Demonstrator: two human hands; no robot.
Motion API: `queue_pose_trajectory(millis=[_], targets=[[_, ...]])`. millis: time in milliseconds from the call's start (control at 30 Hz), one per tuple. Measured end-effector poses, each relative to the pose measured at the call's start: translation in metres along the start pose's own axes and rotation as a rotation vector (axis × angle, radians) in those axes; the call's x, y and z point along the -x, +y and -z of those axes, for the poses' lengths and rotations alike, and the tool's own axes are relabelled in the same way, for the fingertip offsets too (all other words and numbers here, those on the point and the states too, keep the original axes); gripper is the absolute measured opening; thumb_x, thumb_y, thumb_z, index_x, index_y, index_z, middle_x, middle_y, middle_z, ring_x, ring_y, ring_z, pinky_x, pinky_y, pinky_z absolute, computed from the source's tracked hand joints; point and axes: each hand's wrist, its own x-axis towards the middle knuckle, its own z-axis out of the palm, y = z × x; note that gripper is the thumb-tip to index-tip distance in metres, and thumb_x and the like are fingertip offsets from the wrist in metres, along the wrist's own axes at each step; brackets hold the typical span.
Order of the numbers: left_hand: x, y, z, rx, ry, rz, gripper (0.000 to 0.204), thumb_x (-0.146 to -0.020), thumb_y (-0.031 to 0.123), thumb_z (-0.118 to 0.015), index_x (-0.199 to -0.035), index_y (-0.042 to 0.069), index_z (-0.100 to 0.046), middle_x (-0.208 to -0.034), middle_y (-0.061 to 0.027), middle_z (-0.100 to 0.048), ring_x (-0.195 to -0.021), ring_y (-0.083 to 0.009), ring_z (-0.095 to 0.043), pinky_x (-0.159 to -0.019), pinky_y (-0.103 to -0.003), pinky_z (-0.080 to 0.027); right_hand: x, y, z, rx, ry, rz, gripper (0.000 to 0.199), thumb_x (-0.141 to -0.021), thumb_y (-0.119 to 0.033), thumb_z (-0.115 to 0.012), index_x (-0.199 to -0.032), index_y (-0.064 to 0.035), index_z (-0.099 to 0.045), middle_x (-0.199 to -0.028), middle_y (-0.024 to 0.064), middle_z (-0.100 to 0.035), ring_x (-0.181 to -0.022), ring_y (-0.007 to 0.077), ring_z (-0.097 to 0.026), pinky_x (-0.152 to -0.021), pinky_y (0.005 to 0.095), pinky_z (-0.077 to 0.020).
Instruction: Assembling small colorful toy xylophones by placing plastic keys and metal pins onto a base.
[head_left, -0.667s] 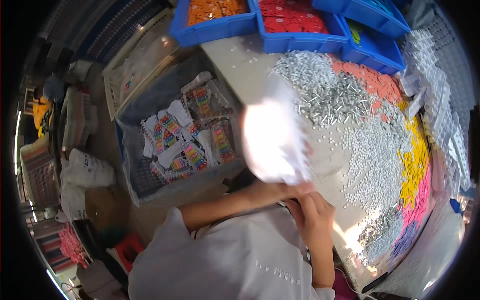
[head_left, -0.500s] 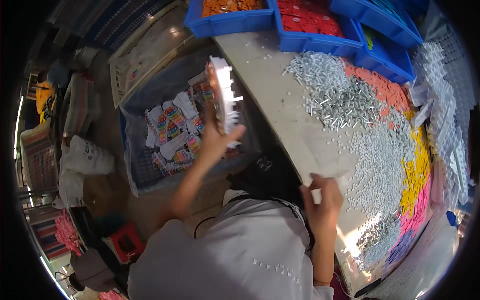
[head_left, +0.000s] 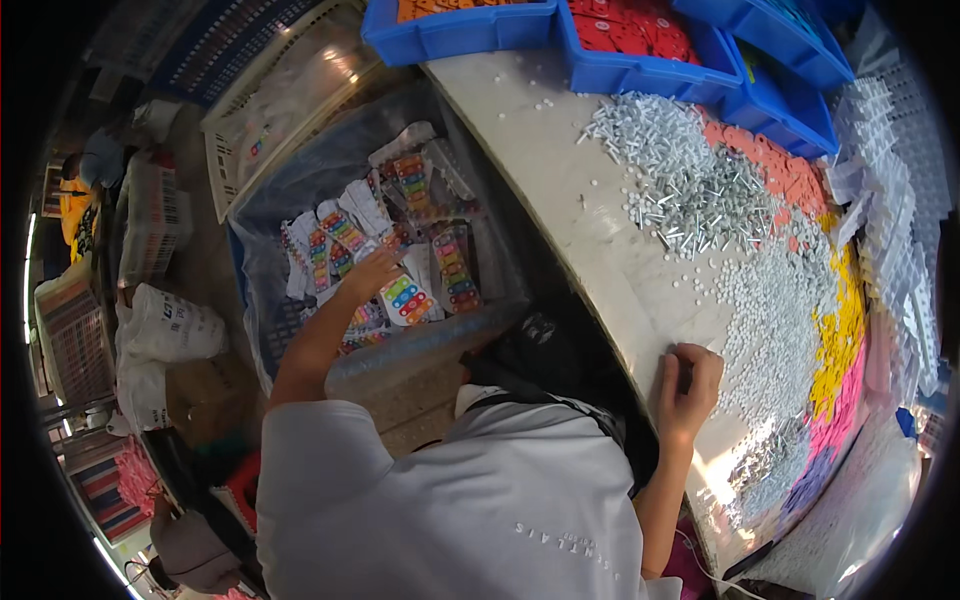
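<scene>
Toys (head_left: pixel 407 300) in crate (head_left: pixel 238 270), left of table (head_left: pixel 540 150)

Soft light covers the table (head_left: pixel 560 190), with a harsh bright patch at its near right and glare on the plastic bag (head_left: pixel 850 520). The left side is dimmer, edged by thin glowing lights (head_left: pixel 29 265). Dark shadow lies between table and crate (head_left: pixel 238 275); the toys (head_left: pixel 407 300) look fairly sharp. Straight edges bend toward a black rim
</scene>
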Motion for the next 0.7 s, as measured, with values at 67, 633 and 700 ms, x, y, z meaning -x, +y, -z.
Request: queue_pose_trajectory(millis=[67, 633, 700], targets=[[-0.005, -0.001, 0.004, 0.091, -0.073, -0.272, 0.049, -0.089, 0.014, -0.061, -0.137, 0.018, -0.053, -0.154, -0.0146, -0.04, -0.147, -0.0316, -0.032, -0.123, -0.046, -0.022, 0.001, -0.001, 0.0, 0.005, -0.01, -0.016, 0.012, -0.087, -0.001, -0.069, -0.098, -0.0014, -0.064, -0.091, 0.0112, -0.061, -0.083, 0.0253, -0.058, -0.072, 0.0332, -0.0479], [-0.127, 0.214, 0.327, 0.63, 1.139, -0.342, 0.018, -0.081, 0.002, -0.069, -0.099, 0.005, -0.067, -0.093, -0.0101, -0.066, -0.087, -0.0299, -0.064, -0.079, -0.045, -0.047, -0.005, 0.001, 0.004, -0.183, 0.06, 0.029, 0.014, -0.083, -0.005, -0.072, -0.095, -0.004, -0.064, -0.091, 0.011, -0.063, -0.086, 0.0327, -0.059, -0.078, 0.0409, -0.047], [-0.142, 0.259, 0.342, 0.708, 1.028, -0.583, 0.024, -0.076, 0.003, -0.071, -0.1, 0.007, -0.068, -0.095, -0.0079, -0.067, -0.088, -0.0286, -0.064, -0.08, -0.045, -0.048, -0.014, 0.008, 0.024, -0.097, 0.111, 0.057, 0.019, -0.081, -0.006, -0.073, -0.098, -0.0041, -0.064, -0.095, 0.0109, -0.062, -0.091, 0.0322, -0.058, -0.08, 0.0408, -0.0464]])
